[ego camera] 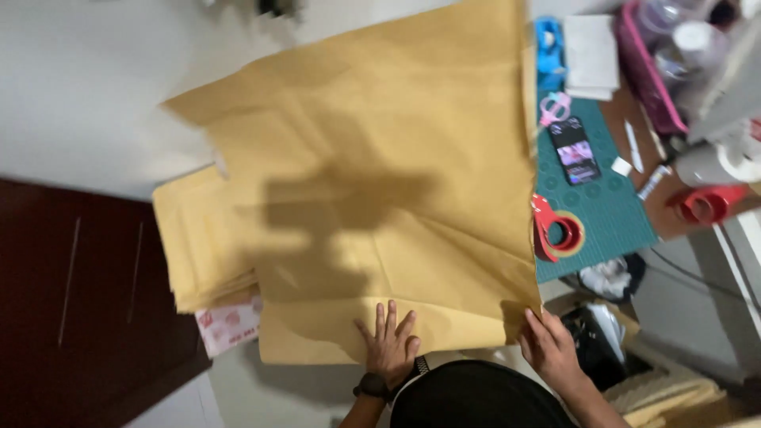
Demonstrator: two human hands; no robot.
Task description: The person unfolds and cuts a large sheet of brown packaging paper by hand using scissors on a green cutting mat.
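A large sheet of tan kraft paper [380, 174] fills the middle of the frame, spread flat with soft creases running across it. Its near edge lies along the bottom centre, right under both hands.

The left hand [390, 345], with a dark watch at the wrist, lies flat on the sheet's near edge at bottom centre, fingers spread and pressing down; its grip is open, closed on nothing. The right hand [548, 349] is at the sheet's lower right corner, fingers curled over the edge; its grip looks closed on that corner, with the thumb hidden beneath.

Under the sheet, at left centre, a stack of similar tan sheets [202, 246] sticks out. Just below that stack, at lower left, lies a white package with a red printed pattern [228, 326], partly tucked under the paper.

To the right of the sheet, a green cutting mat [606, 214] lies on the bench. On it rest a smartphone [574, 150] with a lit screen, pink-handled scissors [555, 105] just above the phone, and a red tape dispenser [557, 230] touching the sheet's right edge. A blue tape dispenser [548, 51] and a folded white cloth or paper pad [590, 54] sit at upper right, beside a pink basket [642, 71]. A second red tape dispenser [708, 204] sits at far right.
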